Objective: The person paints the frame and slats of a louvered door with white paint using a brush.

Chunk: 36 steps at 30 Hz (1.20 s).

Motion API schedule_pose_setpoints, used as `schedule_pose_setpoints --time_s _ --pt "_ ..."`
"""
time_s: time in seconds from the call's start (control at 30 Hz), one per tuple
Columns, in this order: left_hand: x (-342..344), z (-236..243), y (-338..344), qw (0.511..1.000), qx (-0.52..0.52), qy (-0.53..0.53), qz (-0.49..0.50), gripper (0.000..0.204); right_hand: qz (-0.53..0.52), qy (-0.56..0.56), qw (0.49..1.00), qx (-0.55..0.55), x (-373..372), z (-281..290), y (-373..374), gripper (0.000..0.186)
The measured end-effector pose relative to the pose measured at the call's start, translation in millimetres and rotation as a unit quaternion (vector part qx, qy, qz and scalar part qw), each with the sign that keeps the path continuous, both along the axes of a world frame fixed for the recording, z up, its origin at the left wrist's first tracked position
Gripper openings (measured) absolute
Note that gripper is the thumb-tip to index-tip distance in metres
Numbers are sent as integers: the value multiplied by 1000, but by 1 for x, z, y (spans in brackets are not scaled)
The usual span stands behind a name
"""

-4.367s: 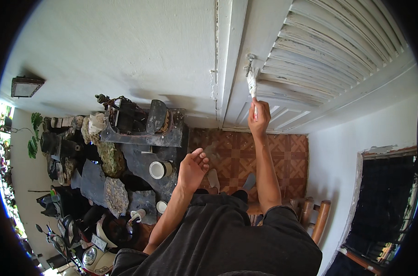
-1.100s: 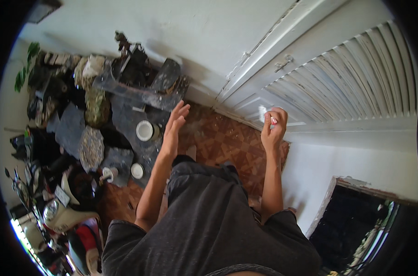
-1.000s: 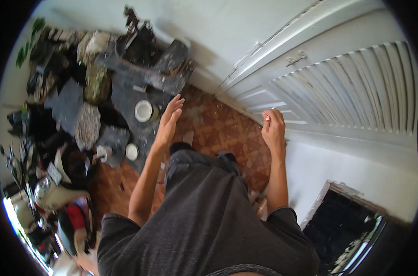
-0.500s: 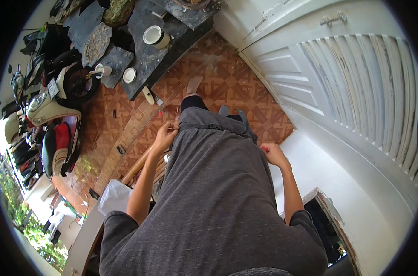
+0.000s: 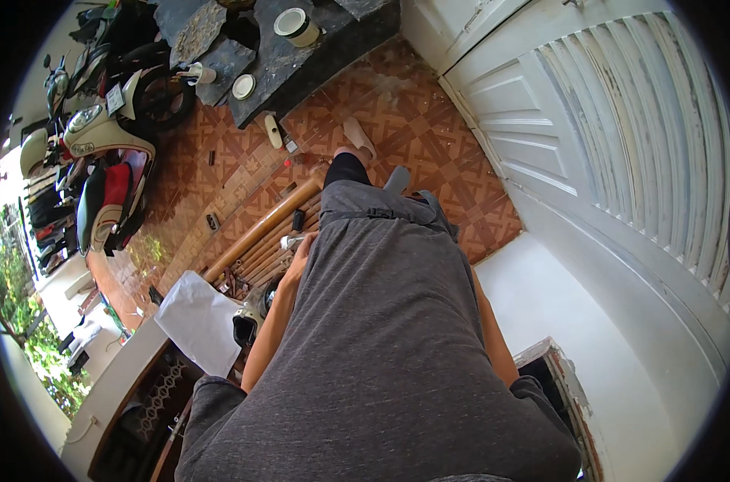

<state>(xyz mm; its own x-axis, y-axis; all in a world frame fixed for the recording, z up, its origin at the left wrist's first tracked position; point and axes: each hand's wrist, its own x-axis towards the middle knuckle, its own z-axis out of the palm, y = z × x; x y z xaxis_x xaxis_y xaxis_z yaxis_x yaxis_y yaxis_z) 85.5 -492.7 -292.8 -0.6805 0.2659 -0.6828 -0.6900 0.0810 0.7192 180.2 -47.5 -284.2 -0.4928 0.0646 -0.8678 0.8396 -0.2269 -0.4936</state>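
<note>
My left hand (image 5: 302, 255) hangs low beside my left hip, partly covered by the grey shirt (image 5: 389, 321). A small silver-white object (image 5: 289, 241) on the wooden slatted bench (image 5: 260, 229) is right by its fingers; whether they touch it I cannot tell. The fingers themselves show too little to judge. On the other side only my right forearm (image 5: 493, 337) is visible, and the hand is hidden behind my body. Across my waist runs a dark strap with a buckle (image 5: 377, 213).
Left of me are a white sheet (image 5: 196, 313) and a helmet (image 5: 246, 325). Ahead, a dark stone slab (image 5: 333, 56) carries a paint can (image 5: 295, 28) and a round lid (image 5: 243, 87). Motorbikes (image 5: 112, 153) stand farther left. A white louvred door (image 5: 622, 136) lines the right.
Both hands have left the waist strap. My left hand has dropped beside my hip; my right hand, earlier at my waist with something red, has gone out of sight. The view has shifted, showing more bench.
</note>
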Motion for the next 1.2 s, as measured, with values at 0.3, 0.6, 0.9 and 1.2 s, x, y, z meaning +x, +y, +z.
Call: schedule_pose_setpoints --time_s 0.3,0.6,0.9,1.2 --pt "37 -25 23 991 52 -33 117 55 88 3 994 57 3 17 15 29" --pt "50 1 43 992 -64 -64 83 63 198 16 973 115 -15 40 40 29" --pt "26 104 74 987 -113 -36 111 57 293 43 941 162 -47 60 48 29" --pt "31 145 77 972 -96 16 213 29 288 111 941 140 -86 136 25 24"
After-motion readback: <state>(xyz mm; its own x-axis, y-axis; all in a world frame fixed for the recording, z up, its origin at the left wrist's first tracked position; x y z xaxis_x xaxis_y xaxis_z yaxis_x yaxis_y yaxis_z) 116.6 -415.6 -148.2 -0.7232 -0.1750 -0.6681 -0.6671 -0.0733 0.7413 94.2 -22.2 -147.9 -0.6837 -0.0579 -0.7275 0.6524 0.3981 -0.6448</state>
